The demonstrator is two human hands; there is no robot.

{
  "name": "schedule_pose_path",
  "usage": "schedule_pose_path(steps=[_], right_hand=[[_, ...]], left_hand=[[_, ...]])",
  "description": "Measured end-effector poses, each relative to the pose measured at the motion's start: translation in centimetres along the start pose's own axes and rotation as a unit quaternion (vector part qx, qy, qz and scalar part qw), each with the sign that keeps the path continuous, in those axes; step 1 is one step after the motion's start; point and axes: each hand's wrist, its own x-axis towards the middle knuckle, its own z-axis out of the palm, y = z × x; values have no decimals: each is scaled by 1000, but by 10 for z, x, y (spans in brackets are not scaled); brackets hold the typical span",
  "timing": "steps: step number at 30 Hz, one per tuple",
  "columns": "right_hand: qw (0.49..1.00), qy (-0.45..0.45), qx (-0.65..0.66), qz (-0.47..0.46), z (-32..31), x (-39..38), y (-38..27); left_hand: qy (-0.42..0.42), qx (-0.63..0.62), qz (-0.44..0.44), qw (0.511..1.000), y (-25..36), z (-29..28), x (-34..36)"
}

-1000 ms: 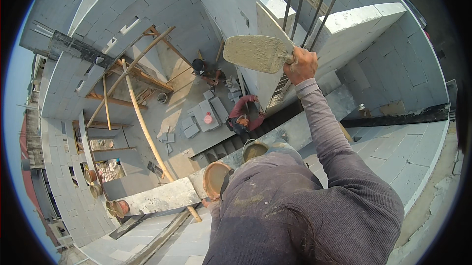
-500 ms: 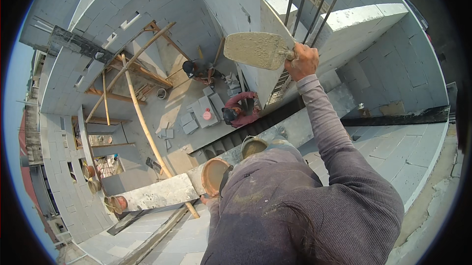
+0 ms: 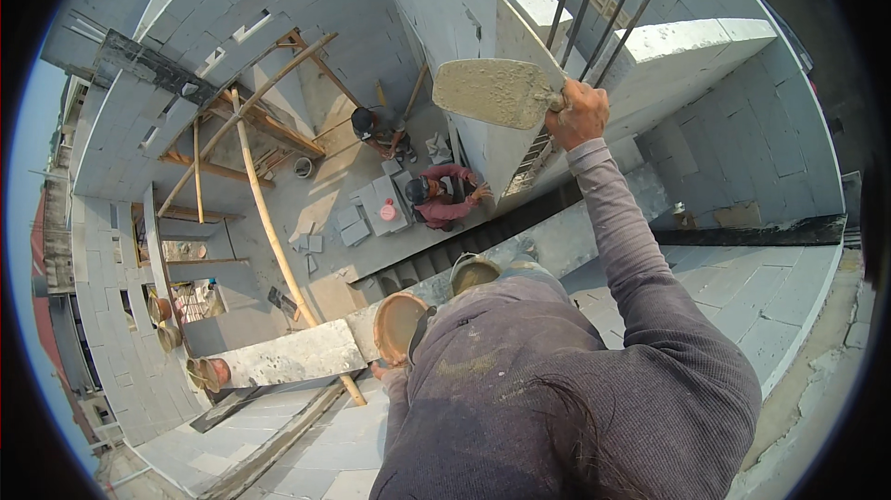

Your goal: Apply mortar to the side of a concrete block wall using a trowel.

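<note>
Raised up front, my right hand (image 3: 578,117) is closed round the handle of a trowel (image 3: 492,93). Grey mortar coats its broad blade, which points left beside the pale block wall (image 3: 445,18) and several upright steel bars (image 3: 608,18). Low at my left side, my left hand (image 3: 392,376) is at the lower edge of an orange-brown bucket (image 3: 399,326) and seems to hold it. Most of those fingers are hidden by the bucket and my body. Another bucket (image 3: 474,272), with grey stuff inside, stands close in front of my body.
Far below, two people work on the floor, one in a red-sleeved top (image 3: 444,198), one in a dark cap (image 3: 368,123). Grey blocks (image 3: 355,224) lie near them. Wooden poles (image 3: 263,212) cross at left. A mortar-spotted plank (image 3: 288,358) carries small buckets (image 3: 210,373).
The view has shifted slightly. My right hand still holds the trowel up, a little further right in the picture. Below, the red-sleeved person has raised their head and moved an arm towards the wall.
</note>
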Motion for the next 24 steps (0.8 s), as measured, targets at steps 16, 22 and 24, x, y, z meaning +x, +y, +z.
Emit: schedule_pose_path(steps=[16,22,24], right_hand=[[1000,-6,6,-15,-2,1,1],[1000,-5,-2,-4,-5,1,-2],[1000,-8,-7,-11,-4,1,-1]], left_hand=[[79,23,24,996,-4,40,-34],[99,24,15,995,-1,43,-33],[108,28,14,994,0,44,-32]])
